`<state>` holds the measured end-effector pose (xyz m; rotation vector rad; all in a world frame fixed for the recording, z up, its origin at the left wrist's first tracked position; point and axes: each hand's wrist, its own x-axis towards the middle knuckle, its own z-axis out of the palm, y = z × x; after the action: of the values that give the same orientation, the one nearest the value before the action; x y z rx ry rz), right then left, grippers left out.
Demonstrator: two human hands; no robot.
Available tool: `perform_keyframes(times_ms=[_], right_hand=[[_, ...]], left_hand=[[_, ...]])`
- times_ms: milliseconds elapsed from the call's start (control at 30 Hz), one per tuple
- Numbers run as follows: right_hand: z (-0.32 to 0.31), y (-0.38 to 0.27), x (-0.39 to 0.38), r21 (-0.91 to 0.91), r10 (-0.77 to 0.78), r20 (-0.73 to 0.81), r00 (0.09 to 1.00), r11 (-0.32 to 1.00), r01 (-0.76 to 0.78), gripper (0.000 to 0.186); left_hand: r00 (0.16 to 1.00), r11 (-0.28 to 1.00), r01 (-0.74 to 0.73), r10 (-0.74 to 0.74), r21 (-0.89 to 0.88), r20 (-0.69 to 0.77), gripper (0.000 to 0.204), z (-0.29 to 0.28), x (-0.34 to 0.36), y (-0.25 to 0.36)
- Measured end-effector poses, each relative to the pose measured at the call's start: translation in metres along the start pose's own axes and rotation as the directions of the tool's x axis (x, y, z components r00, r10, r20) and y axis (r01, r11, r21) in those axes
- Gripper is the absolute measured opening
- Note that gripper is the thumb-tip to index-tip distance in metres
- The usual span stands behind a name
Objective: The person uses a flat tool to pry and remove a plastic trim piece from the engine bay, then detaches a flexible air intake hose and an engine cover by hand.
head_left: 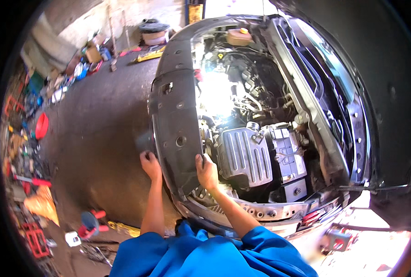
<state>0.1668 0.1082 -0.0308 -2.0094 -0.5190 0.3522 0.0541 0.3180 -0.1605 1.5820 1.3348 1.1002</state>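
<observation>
In the head view, a black plastic cover panel point(179, 117) runs along the front of a car with its hood raised. My left hand point(151, 166) is closed just outside the panel's front edge, beside the bumper. Whatever its fingers hold, if anything, does not show. At the panel's inner edge, next to the ribbed grey air filter box point(245, 156), my right hand point(207, 173) is curled with the thumb up. Its fingertips are close to the panel, and what lies between them is too small to make out.
Behind the air filter box sits the battery point(288, 154), and a coolant tank point(239, 37) is at the far side. Glare covers the engine's middle. A red bowl point(42, 126), an orange bag point(42, 205) and scattered tools lie at left. The raised hood point(376, 69) hangs at right.
</observation>
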Motion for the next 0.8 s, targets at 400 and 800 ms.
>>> perform_keyframes(times_ms=[400, 800], right_hand=[[-0.025, -0.022, -0.003, 0.115, 0.067, 0.174, 0.982, 0.99, -0.087, 0.033], [-0.032, -0.036, 0.001, 0.119, 0.089, 0.142, 0.986, 0.987, -0.106, 0.027]], left_hand=[[0.428, 0.463, -0.879, 0.662, 0.112, 0.615, 0.033, 0.281, 0.219, 0.196], [0.231, 0.385, -0.923, 0.532, 0.011, 0.814, 0.019, 0.324, 0.237, 0.229]])
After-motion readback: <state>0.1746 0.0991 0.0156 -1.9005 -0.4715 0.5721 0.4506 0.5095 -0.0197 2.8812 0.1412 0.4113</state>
